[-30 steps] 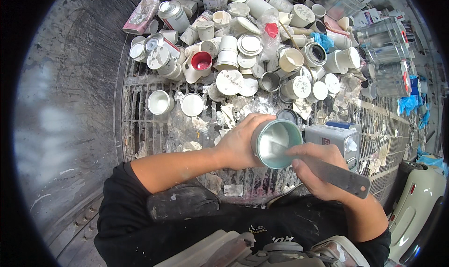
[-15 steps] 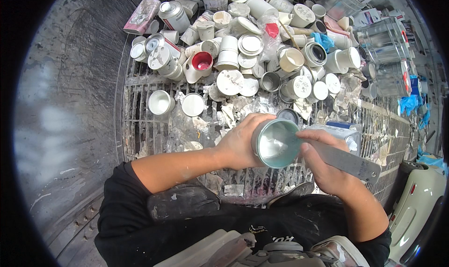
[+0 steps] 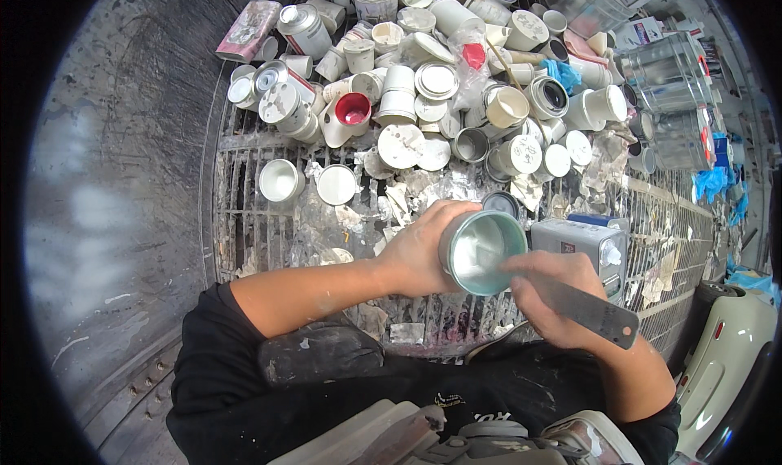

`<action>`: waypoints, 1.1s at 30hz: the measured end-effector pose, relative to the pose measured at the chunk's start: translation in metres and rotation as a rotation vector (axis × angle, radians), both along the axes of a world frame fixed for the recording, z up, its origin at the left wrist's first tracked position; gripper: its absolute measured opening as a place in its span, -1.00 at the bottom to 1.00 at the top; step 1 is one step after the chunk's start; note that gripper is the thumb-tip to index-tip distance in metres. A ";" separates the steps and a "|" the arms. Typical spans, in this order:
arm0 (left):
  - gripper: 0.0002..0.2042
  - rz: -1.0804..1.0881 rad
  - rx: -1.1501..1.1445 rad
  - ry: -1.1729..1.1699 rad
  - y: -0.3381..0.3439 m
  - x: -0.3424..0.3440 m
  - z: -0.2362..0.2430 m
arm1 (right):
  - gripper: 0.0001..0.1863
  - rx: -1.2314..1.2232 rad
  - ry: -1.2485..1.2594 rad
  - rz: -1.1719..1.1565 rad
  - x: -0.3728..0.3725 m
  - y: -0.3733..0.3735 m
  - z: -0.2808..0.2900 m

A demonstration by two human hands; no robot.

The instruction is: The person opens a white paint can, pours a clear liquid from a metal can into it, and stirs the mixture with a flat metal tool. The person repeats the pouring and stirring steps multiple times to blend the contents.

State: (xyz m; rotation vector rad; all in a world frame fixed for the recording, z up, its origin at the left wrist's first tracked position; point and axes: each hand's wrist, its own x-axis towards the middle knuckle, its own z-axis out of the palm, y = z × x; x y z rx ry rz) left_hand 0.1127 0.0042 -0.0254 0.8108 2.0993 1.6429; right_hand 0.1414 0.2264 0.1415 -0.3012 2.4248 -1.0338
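Observation:
My left hand [image 3: 422, 253] is wrapped round the left side of a paint cup [image 3: 518, 235] with a pale green rim and inner wall. Whitish, silvery liquid [image 3: 479, 253] lies inside it, and the cup's mouth faces up toward me. Between the thumb and fingers of my right hand [image 3: 558, 294] is a flat metal mixing stick [image 3: 599, 314] with a hole at its outer end. Its inner end reaches over the near right rim into the cup; the tip is hidden by my fingers and the liquid.
A grey metal can [image 3: 574, 241] with a white cap stands right of the cup. Beyond it lies a dark round lid [image 3: 501, 204]. An open white tub [image 3: 279, 180] and a white lid [image 3: 336, 185] rest on the grating. A heap of used cups and tins [image 3: 399, 147] spreads behind.
My right hand has shifted left and slightly down, carrying the stick further across the cup. More of the grey can shows now. My left hand and the cup have barely moved.

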 end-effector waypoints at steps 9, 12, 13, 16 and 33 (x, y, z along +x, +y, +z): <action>0.14 -0.012 -0.015 0.019 0.000 -0.001 -0.001 | -0.78 0.010 0.054 -0.037 0.001 0.001 -0.001; 0.14 -0.013 -0.017 -0.017 0.000 0.000 -0.001 | -0.78 -0.151 -0.063 -0.132 0.002 0.000 0.000; 0.15 -0.012 -0.022 -0.015 0.000 0.000 -0.001 | -0.77 -0.125 -0.152 -0.260 0.002 0.000 0.000; 0.15 -0.011 -0.025 0.006 -0.001 -0.001 -0.001 | -0.76 -0.052 -0.019 -0.276 0.000 0.001 0.000; 0.12 -0.004 -0.014 -0.011 0.000 -0.001 0.000 | -0.76 -0.161 -0.345 -0.410 -0.001 0.000 0.003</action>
